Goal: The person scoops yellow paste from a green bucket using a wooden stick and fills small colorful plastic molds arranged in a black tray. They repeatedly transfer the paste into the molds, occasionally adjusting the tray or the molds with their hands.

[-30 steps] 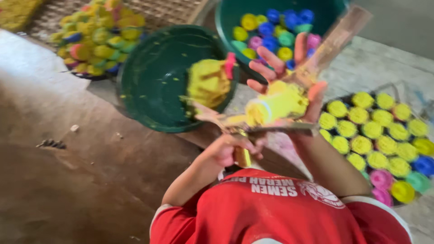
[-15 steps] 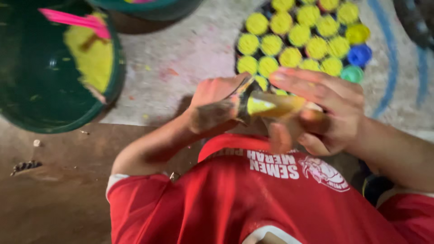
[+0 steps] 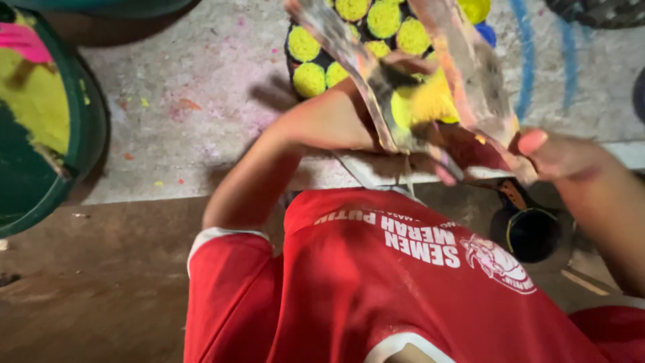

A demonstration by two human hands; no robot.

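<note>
My left hand [image 3: 332,121] grips a stained flat wooden stick [image 3: 349,60] that slants up to the left. My right hand [image 3: 557,154] holds a second flat stick [image 3: 480,81] that slants up beside it. A lump of yellow paste [image 3: 423,101] is pressed between the two sticks, close in front of my red shirt [image 3: 403,282]. Behind the sticks lies a dark tray [image 3: 290,64] of round cups filled with yellow paste [image 3: 306,44]. Much of both hands is hidden by the sticks.
A green basin [image 3: 74,168] with yellow paste and a pink tool [image 3: 23,40] stands at the left edge. A small dark round cup [image 3: 531,232] sits on the floor under my right wrist. The grey concrete floor [image 3: 188,114] carries paint specks and a blue line [image 3: 524,60].
Both hands have risen closer to the camera and the sticks now stand apart in a V around the yellow lump. The view has shifted, so the basin sits farther left.
</note>
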